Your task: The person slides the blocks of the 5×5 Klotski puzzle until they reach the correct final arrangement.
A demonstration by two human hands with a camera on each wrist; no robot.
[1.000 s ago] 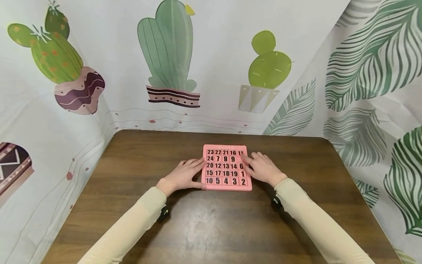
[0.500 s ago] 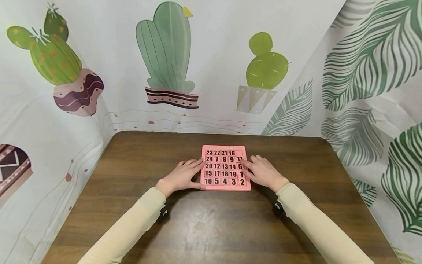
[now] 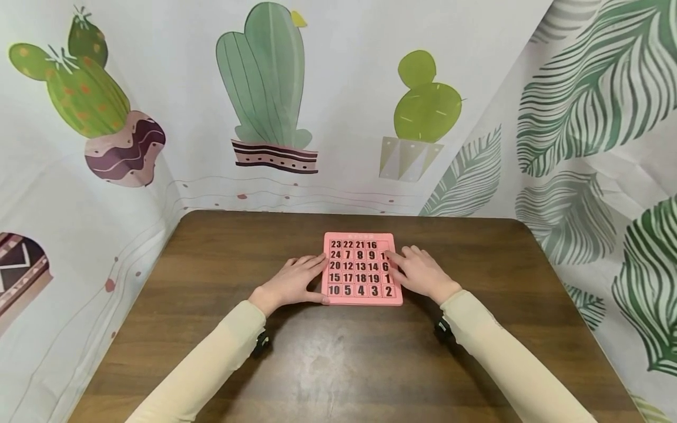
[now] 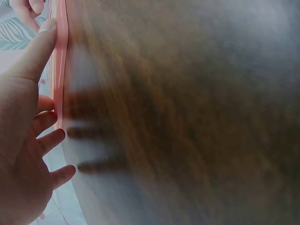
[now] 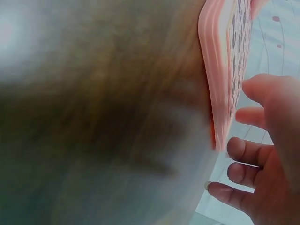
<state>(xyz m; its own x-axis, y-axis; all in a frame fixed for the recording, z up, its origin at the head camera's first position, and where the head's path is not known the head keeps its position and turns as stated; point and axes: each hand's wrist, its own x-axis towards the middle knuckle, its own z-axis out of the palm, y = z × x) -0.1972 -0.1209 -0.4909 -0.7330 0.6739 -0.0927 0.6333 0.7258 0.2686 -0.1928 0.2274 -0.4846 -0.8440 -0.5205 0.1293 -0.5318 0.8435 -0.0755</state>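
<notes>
A pink number sliding puzzle (image 3: 354,302) lies flat on the table, its tiles printed in black. The gap stands at the top right corner, beside tile 16. My left hand (image 3: 293,283) rests against the puzzle's left side, fingers at the edge and thumb by the near left corner; in the left wrist view that thumb (image 4: 40,49) lies at the pink edge. From the right, my right hand (image 3: 423,271) reaches over the board. Its index fingertip touches the tile under the gap and partly covers its number, while the thumb hovers around tiles 6 and 1.
The brown wooden table (image 3: 317,364) has rounded far corners. Behind it and at both sides hangs a white cloth (image 3: 349,117) printed with cacti and leaves. A dark wrist device (image 3: 261,343) shows below the left sleeve (image 3: 211,358).
Tile 11 has slid down from the top right corner into the second row, leaving the gap above it. My right index has since shifted slightly up onto that tile. The left hand stays put.
</notes>
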